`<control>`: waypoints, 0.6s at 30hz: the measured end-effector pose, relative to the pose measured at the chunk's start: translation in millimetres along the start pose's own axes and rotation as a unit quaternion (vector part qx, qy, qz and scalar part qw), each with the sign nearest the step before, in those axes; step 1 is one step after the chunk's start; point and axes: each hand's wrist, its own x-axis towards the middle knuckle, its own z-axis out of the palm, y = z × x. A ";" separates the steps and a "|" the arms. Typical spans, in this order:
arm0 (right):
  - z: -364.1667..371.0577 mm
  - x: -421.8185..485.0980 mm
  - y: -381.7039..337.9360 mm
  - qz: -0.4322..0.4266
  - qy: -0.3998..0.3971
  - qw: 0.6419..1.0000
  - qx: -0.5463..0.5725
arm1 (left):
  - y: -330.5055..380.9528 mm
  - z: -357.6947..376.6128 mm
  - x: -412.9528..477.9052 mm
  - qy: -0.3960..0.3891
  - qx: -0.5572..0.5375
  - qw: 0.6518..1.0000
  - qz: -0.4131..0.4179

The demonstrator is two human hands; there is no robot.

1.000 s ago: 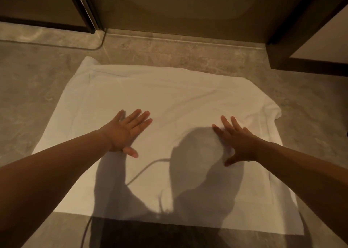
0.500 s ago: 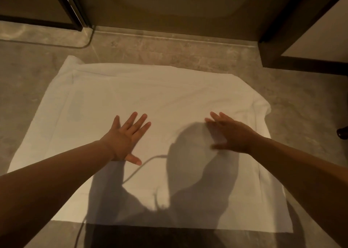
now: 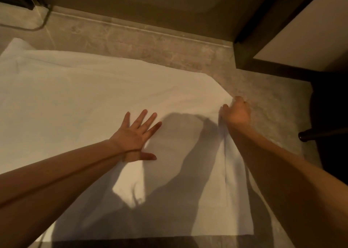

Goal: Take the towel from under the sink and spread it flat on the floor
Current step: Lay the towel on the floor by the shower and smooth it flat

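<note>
The towel (image 3: 90, 100) lay spread on the floor (image 3: 263, 104), nearly flat, white and thin. My left hand (image 3: 135, 136) was fully open, palm down, fingers splayed, pressing the middle of the cloth and gripping nothing. My right hand (image 3: 235, 112) was curled at the far right corner, fingers closed on a bunched bit of the edge. A ridge of wrinkles ran along that right side. I judged the cloth soft, light and limp: no stiffness, it would fold on itself and slide easily over the smooth tile. Best hold looked like the corners or hem, pinched, pulled outward while the flat hand pinned the centre. Not fragile. The far left corner looked slightly rucked too.
</note>
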 end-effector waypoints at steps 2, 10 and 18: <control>1.2 4.9 0.7 0.043 0.006 0.998 0.038 | 2.0 3.0 0.6 -0.006 0.006 1.000 -0.008; 2.1 17.8 8.8 0.102 -0.008 0.991 0.091 | 3.7 6.6 0.0 -0.007 0.019 1.000 -0.012; -1.3 14.5 7.8 0.027 0.033 0.995 0.092 | 3.0 2.9 1.0 -0.021 0.019 1.000 -0.011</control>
